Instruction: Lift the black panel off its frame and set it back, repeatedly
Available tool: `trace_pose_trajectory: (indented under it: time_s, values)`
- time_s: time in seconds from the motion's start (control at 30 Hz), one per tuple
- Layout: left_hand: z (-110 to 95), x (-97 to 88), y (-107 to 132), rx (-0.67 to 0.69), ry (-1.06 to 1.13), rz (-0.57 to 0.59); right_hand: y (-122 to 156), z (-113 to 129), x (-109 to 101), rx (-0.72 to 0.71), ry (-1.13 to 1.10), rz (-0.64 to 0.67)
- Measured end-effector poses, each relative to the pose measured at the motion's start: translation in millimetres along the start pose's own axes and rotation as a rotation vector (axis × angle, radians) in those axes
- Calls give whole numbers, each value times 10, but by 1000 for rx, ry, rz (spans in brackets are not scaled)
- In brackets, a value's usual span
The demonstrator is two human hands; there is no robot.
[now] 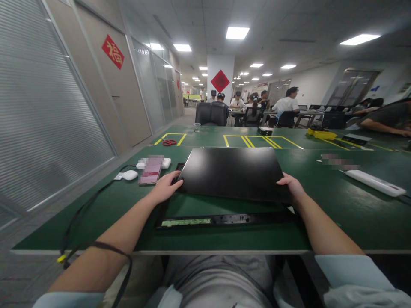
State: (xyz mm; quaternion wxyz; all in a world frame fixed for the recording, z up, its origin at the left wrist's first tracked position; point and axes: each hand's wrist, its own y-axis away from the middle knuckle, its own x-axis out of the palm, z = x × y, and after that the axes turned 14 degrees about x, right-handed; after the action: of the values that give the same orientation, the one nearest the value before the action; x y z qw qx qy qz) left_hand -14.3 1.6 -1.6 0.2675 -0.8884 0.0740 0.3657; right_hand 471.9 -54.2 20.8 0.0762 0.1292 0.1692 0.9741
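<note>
A flat black panel (pixel 234 171) is tilted up above the green table (pixel 96 209), its near edge raised. My left hand (pixel 166 186) grips its near left corner with the thumb on top. My right hand (pixel 291 186) holds the near right corner, fingers curled under the edge. Below the panel lies a black frame (pixel 224 220) with a green circuit strip (pixel 186 222) along its near bar.
A pink phone (pixel 150 172), a white mouse (pixel 129 174) and a black cable (pixel 86 209) lie left. A white bar (pixel 375 183) lies right. Red scissors (pixel 168 143) and a yellow object (pixel 322 134) sit on the far table. Several people sit at the back.
</note>
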Motion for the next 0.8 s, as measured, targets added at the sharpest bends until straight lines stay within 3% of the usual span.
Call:
trace_pose_trajectory:
  time_s: [0.17,0.43,0.53,0.63,0.8]
  values:
    - [-55,-18,0,-98,270,-113,86,8,95,-21,-11,-7]
    - [-155,-46,-13,-263,726,-357,-28,18,-63,2,-8,29]
    - [-231,-81,-48,-350,805,-453,-24,26,-65,24,-16,82]
    - [-262,-134,-78,-437,848,-469,1,40,-50,52,9,133]
    - [-160,-210,-113,-484,761,-539,52,43,-6,122,68,194]
